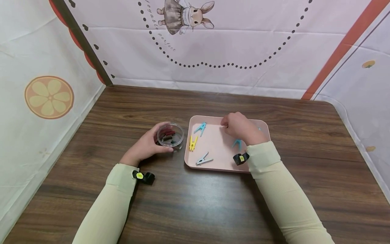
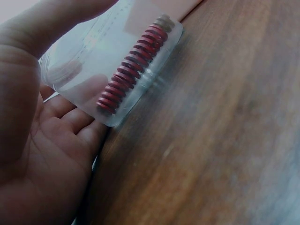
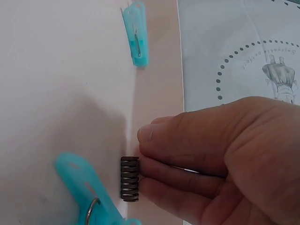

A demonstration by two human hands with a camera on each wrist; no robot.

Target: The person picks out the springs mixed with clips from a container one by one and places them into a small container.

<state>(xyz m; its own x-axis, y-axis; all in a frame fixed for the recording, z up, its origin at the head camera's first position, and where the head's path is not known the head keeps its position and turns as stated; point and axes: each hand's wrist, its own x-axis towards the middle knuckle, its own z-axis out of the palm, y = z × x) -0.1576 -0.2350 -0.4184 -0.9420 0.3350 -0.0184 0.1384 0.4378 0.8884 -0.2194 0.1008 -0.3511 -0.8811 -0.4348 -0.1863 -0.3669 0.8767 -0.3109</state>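
Note:
My left hand (image 1: 145,146) grips a round clear plastic container (image 1: 179,145) from its left side, thumb in front and fingers around the back. Inside lie a red coil spring (image 2: 132,68) and darker springs (image 1: 167,138). Over the back of a pink tray (image 1: 225,166), my right hand (image 1: 240,128) reaches down with fingers loosely bent. In the right wrist view its fingertips are right at a dark coil spring (image 3: 130,179) by the tray's back wall; the thumb lies to one side of that spring.
In the tray lie blue clothespins (image 1: 201,128), (image 3: 136,35), a yellow clothespin (image 1: 193,143) and a pale blue-grey clothespin (image 1: 204,159). Another blue clothespin (image 1: 237,143) lies beside my right wrist. The tray's raised rim borders the wooden table (image 1: 182,206); printed cloth (image 1: 237,47) hangs behind.

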